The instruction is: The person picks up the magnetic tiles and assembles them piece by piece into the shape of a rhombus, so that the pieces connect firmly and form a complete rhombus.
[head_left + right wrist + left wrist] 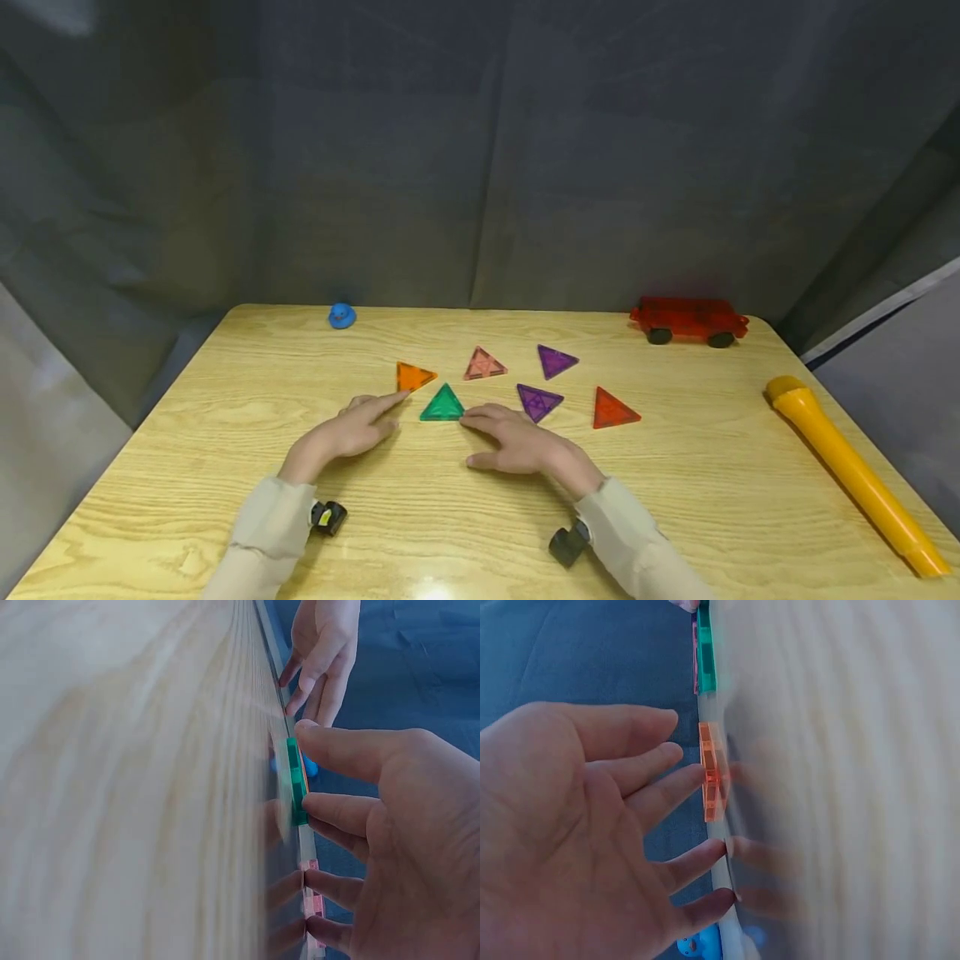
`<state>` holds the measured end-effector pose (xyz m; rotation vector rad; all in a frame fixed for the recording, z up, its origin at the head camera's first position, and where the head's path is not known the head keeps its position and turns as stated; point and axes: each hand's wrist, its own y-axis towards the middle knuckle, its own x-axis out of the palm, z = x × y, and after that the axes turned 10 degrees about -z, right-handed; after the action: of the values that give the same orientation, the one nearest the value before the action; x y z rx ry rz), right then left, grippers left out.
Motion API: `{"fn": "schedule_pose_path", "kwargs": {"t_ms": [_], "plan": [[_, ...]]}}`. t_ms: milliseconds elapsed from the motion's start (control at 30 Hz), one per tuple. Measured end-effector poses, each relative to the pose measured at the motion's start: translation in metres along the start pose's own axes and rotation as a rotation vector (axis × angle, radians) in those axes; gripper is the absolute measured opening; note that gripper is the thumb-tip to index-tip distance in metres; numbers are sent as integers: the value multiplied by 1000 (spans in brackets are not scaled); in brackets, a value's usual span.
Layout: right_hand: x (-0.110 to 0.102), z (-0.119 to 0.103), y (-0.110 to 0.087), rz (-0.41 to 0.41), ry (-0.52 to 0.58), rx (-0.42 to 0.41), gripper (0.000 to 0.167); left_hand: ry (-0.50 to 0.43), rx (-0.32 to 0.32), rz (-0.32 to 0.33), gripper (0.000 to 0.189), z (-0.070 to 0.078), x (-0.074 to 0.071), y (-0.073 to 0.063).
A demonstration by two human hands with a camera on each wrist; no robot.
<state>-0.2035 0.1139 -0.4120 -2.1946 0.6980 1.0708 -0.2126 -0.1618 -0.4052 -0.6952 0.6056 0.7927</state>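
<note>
Two bare hands are over a wooden table. In the head view my left hand [351, 432] reaches with a fingertip onto the near edge of an orange triangle tile [412, 377]. Its fingers are mostly straight, and the left wrist view shows other fingertips at the table surface. My right hand [517, 442] has its fingers extended, one fingertip at the right corner of a green triangle tile [444, 405]. In the right wrist view its thumb stands apart from the fingers near the green tile [296, 780]. Neither hand curls round a tile.
Beyond the hands lie a pink triangle tile [483, 365], two purple triangle tiles [556, 361] and a red triangle tile [613, 410]. A blue toy duck [342, 316] sits at the back left, a red toy car [690, 321] at the back right. A yellow tube [855, 471] lies along the right edge.
</note>
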Motion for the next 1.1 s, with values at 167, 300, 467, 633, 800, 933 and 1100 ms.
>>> {"fn": "schedule_pose_path", "kwargs": {"t_ms": [167, 300, 467, 633, 800, 933, 1100], "plan": [[1, 0, -5, -5, 11, -4, 60, -3, -6, -9, 52, 5, 4, -9], [0, -1, -7, -9, 14, -2, 59, 1, 11, -7, 52, 9, 7, -14], [0, -2, -9, -19, 17, -1, 58, -5, 39, -23, 50, 15, 11, -16], [1, -3, -11, -31, 20, 9, 59, 10, 30, -45, 50, 21, 14, -17], [2, -2, -14, -34, 13, 2, 59, 14, 10, -59, 50, 26, 18, -19], [2, -2, -17, -39, 7, -7, 59, 14, 18, -69, 49, 32, 19, -22], [2, -2, -19, -23, 43, -24, 57, 6, 70, -56, 49, 31, 20, -22]]}}
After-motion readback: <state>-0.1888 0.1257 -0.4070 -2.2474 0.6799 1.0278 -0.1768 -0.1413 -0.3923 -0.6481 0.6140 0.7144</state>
